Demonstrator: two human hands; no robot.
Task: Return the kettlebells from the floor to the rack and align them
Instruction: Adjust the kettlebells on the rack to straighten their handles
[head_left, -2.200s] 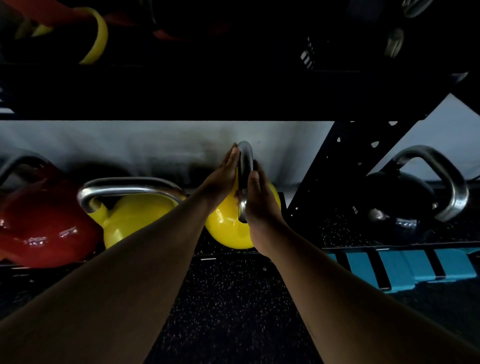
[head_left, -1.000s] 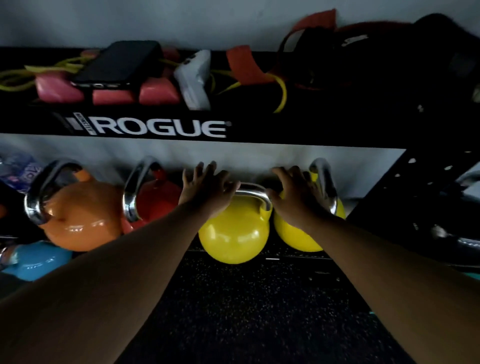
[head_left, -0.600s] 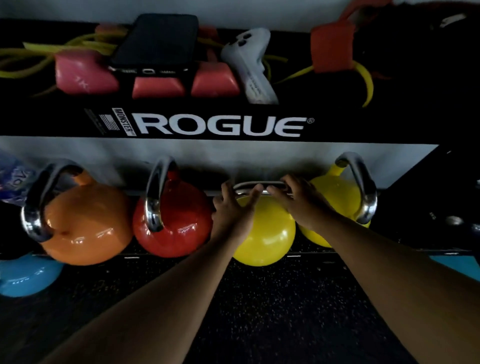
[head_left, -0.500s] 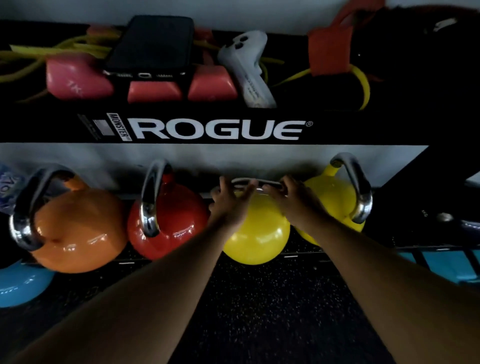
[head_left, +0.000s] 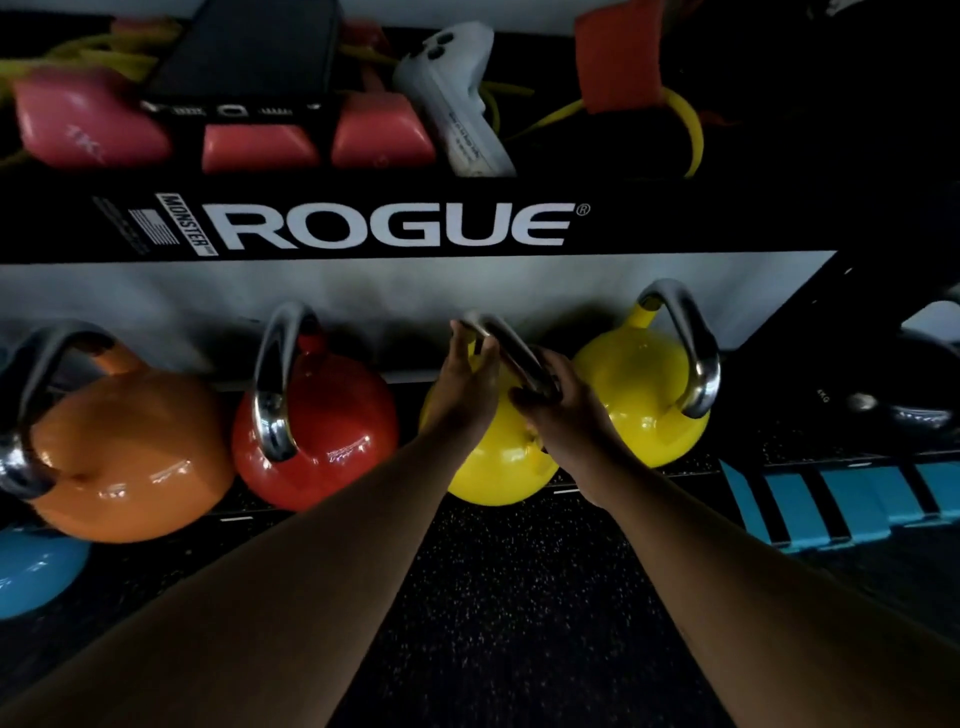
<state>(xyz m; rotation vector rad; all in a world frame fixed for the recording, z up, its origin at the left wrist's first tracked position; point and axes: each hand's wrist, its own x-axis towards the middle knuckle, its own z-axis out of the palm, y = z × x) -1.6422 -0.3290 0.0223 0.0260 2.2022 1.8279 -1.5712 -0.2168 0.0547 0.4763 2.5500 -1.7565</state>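
On the rack's lower shelf (head_left: 311, 514), both hands, left hand (head_left: 462, 389) and right hand (head_left: 566, 415), have their fingers clamped on the handle (head_left: 511, 353) of the middle yellow kettlebell (head_left: 493, 467), which they have turned from crosswise to front-to-back, nearly matching the neighbouring red kettlebell (head_left: 322, 441).

Four kettlebells sit in a row on the rack's (head_left: 395, 228) lower shelf. From the left: an orange bell (head_left: 124, 457), a red bell (head_left: 317, 431), a yellow bell (head_left: 493, 462) and a second yellow bell (head_left: 644, 395) — all glossy, upright, with steel handles. The middle yellow bell's handle (head_left: 511, 353) runs diagonally, turned unlike its neighbours'. A blue bell (head_left: 36, 577) lies lower left, partly cut off.
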